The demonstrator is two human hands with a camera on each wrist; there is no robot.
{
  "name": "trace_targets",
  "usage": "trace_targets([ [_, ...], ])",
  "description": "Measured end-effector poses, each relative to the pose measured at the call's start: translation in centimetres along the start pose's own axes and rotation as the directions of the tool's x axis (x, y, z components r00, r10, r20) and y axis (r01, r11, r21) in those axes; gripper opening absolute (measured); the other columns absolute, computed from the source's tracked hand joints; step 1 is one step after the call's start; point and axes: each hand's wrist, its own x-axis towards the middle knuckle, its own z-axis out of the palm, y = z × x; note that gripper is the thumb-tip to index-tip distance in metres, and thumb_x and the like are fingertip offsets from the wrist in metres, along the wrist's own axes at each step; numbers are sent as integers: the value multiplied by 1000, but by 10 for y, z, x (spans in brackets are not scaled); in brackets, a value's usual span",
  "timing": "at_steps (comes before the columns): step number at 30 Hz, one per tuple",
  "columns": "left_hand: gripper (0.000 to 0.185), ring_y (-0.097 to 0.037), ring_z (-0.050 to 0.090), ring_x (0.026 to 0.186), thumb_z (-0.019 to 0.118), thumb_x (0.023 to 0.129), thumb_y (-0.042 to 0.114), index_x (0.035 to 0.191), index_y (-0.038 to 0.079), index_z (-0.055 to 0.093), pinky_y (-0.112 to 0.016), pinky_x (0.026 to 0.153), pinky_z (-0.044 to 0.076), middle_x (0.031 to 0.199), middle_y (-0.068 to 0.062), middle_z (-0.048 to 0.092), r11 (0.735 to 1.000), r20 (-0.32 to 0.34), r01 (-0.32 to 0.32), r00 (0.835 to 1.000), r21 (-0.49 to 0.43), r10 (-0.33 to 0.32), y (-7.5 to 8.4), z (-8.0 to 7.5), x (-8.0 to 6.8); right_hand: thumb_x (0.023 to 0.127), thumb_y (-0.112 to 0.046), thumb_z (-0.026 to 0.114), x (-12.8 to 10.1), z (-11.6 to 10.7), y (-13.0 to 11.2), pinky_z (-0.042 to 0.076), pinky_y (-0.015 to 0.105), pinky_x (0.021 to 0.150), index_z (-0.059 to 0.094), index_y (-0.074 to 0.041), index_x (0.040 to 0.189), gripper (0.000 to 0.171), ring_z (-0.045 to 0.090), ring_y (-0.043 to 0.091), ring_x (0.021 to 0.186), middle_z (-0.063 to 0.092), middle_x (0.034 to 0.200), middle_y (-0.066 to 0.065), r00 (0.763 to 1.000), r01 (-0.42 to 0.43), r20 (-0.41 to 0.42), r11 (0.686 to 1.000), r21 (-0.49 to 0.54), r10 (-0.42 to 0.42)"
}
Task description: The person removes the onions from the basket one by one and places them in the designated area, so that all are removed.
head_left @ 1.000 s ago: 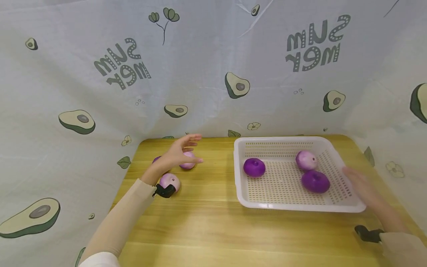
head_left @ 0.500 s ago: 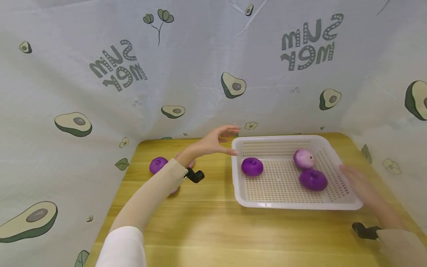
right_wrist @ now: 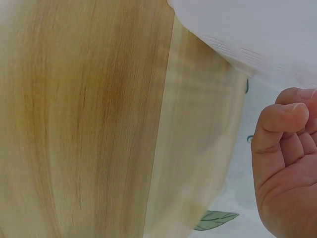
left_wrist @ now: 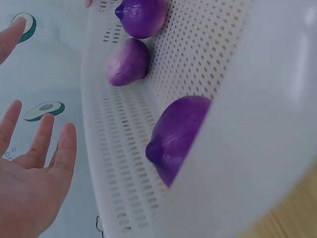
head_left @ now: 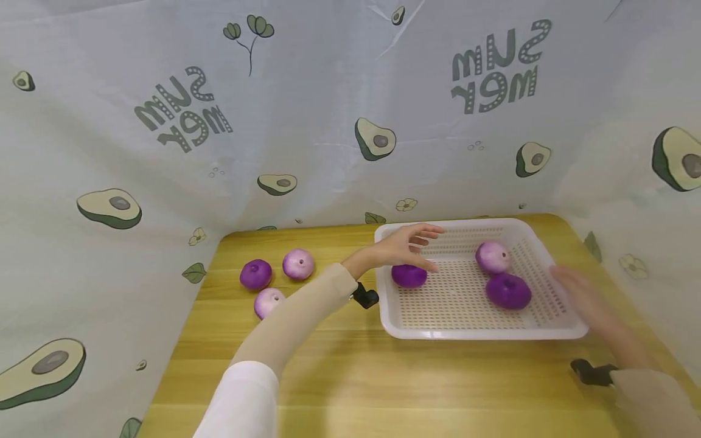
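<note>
Left hand [head_left: 398, 248] hovers over the left end of the white basket [head_left: 482, 334], fingers [left_wrist: 65, 148] spread and loosely bent, nothing in them. Nearest thing: dark purple onion [head_left: 409, 278] inside the basket by its left wall, partly covered by the hand in the head view, lying below the palm on the person's side; left wrist view shows a gap between the two. Onion is squat and round, no real long axis; basket's long axis runs left to right across the counter [head_left: 449, 377], and the left arm reaches in from the near left. Left hand is clearly nearer this onion. Deeper in, toward the right wall, a pale onion [head_left: 492, 258] and a second dark onion [head_left: 508, 292] sit together, nearer the right hand [head_left: 580, 295]. That hand is at the basket's right rim, fingers curled in the right wrist view; blurred, so can't tell whether they grip the rim or just rest by it. Three loose onions [head_left: 298, 264] are on the counter left of the basket, well apart from the left fingers. Printed sheet [head_left: 328, 73] behind.
</note>
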Motion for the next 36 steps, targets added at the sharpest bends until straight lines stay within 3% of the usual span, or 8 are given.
trace_targets([
  [4,80,-14,49,126,83,82,12,151,13,42,-24,103,44,149,-3,47,1000,19,14,1000,16,-14,-3,18,13,109,-44,17,3,1,-1,2,76,106,8,19,146,74,3,67,133,5,147,47,1000,1,12,1000,12,-1],
  [11,80,-16,50,125,83,82,10,150,11,42,-22,101,44,150,-10,46,999,40,36,999,22,-37,-4,43,33,109,-43,18,6,1,2,3,76,107,10,21,145,74,6,68,132,7,145,49,1000,19,2,999,31,-20],
  [18,79,-24,46,134,82,83,11,151,13,42,-20,101,42,151,-8,44,996,65,71,995,48,-74,-6,66,55,109,-43,18,7,-1,6,0,75,108,9,23,144,75,2,68,133,6,145,50,1000,19,-2,999,38,-19],
  [27,78,-14,48,132,84,81,12,148,10,45,-14,100,39,148,-1,50,987,101,70,991,144,-85,-10,94,78,109,-43,18,5,-3,3,1,75,107,9,24,143,75,3,68,133,6,144,50,1000,11,-10,999,38,-10],
  [36,76,-6,49,128,84,82,15,148,16,46,-14,98,40,143,2,53,973,75,156,982,168,-171,-23,116,88,109,-43,18,5,0,3,2,75,107,10,24,143,75,4,68,133,7,144,50,1000,17,-3,999,43,-17],
])
